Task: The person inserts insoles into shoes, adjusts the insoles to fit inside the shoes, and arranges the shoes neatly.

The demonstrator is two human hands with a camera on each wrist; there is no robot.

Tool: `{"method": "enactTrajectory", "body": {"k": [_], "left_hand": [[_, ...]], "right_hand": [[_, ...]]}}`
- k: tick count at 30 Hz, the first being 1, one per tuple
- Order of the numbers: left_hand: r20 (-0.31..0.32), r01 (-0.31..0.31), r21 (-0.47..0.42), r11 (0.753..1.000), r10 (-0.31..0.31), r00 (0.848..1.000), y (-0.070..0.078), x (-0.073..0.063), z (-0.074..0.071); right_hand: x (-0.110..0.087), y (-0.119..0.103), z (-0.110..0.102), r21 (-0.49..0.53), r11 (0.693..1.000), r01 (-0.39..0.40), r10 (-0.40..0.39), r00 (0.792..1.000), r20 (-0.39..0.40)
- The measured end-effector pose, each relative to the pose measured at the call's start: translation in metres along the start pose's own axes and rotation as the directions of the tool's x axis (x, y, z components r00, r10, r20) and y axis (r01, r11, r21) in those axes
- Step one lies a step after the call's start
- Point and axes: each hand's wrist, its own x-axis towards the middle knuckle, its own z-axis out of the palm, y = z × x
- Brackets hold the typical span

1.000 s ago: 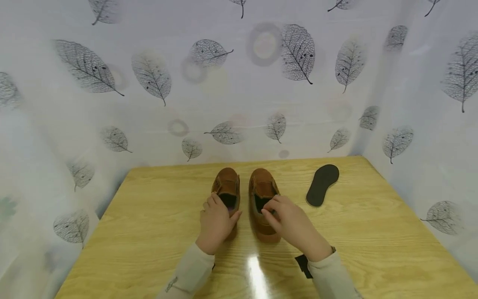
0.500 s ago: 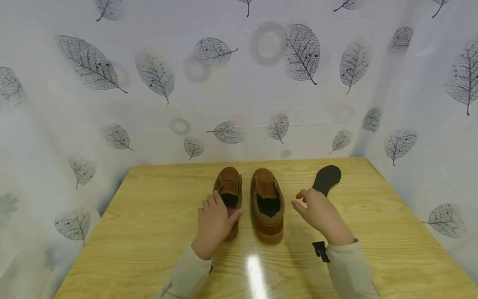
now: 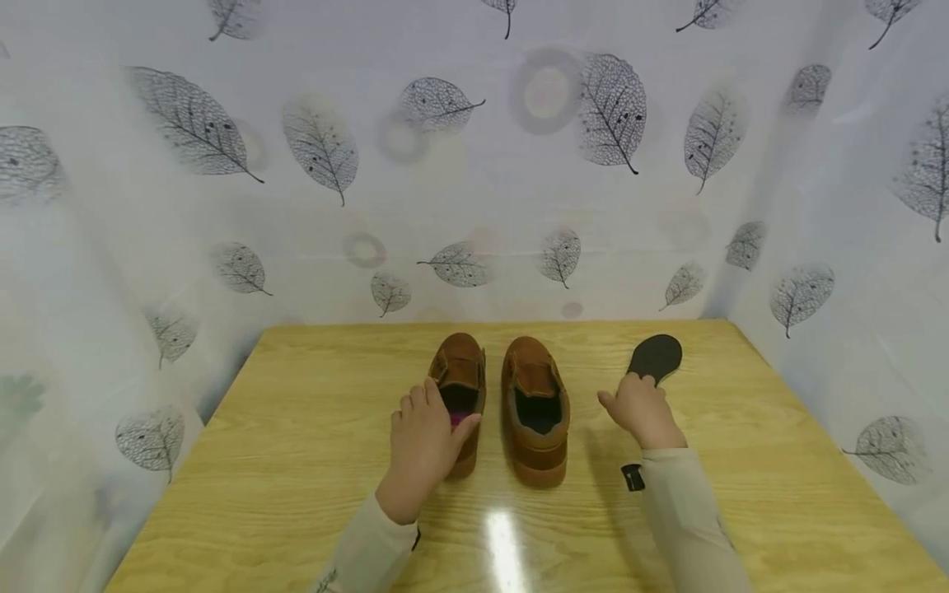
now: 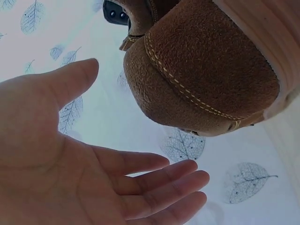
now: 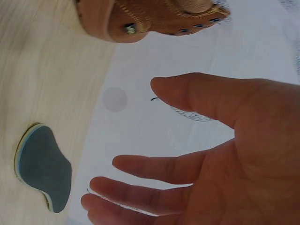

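Note:
Two brown slip-on shoes stand side by side, toes toward the back. Over the heel of the left shoe (image 3: 457,362) hovers my left hand (image 3: 421,445), thumb spread from relaxed fingers. The left wrist view shows a gap between this hand and the suede heel (image 4: 211,65). A bit of purple shows inside that shoe. The right shoe (image 3: 539,451) has nothing touching it. My right hand (image 3: 645,412) hangs with loose fingers at the near end of a black insole (image 3: 656,354), hiding part of it. In the right wrist view the insole (image 5: 44,168) lies apart from the fingers.
The shoes and insole lie on a wood-grain table (image 3: 319,395). Behind and at both sides hangs a white curtain (image 3: 474,189) printed with grey leaves. Light glares off the table (image 3: 504,543) in front of the shoes.
My right hand has left the right shoe's opening and moved right and forward to the insole. The left hand has stayed by the left shoe. Shoes and insole have not moved on the table.

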Motion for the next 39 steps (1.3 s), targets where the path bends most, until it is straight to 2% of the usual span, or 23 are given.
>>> {"method": "enactTrajectory", "body": {"k": [5, 13, 20, 26, 33, 39], "left_hand": [[0.013, 0.01, -0.004, 1.0, -0.01, 1.0, -0.001, -0.001, -0.001], [-0.018, 0.007, -0.008, 1.0, -0.007, 1.0, -0.004, -0.002, -0.002], [-0.009, 0.009, -0.003, 1.0, -0.009, 1.0, -0.006, -0.003, -0.005], [-0.007, 0.015, -0.011, 1.0, -0.015, 1.0, -0.007, -0.003, -0.007], [-0.026, 0.022, -0.032, 0.999, -0.023, 0.999, -0.009, -0.004, -0.008], [-0.051, 0.003, -0.015, 1.0, -0.003, 0.999, -0.012, -0.004, -0.009]], "right_hand": [[0.016, 0.01, 0.003, -0.017, 0.995, -0.096, 0.097, 0.993, 0.063], [0.046, 0.024, 0.007, -0.06, 0.982, -0.179, 0.184, 0.977, 0.11], [0.058, 0.028, 0.014, -0.069, 0.968, -0.239, 0.245, 0.965, 0.094], [0.067, 0.035, 0.019, -0.079, 0.937, -0.34, 0.346, 0.935, 0.08], [0.06, 0.04, 0.019, -0.164, 0.934, -0.316, 0.336, 0.936, 0.108], [0.061, 0.048, 0.024, -0.118, 0.949, -0.292, 0.303, 0.949, 0.084]]}}
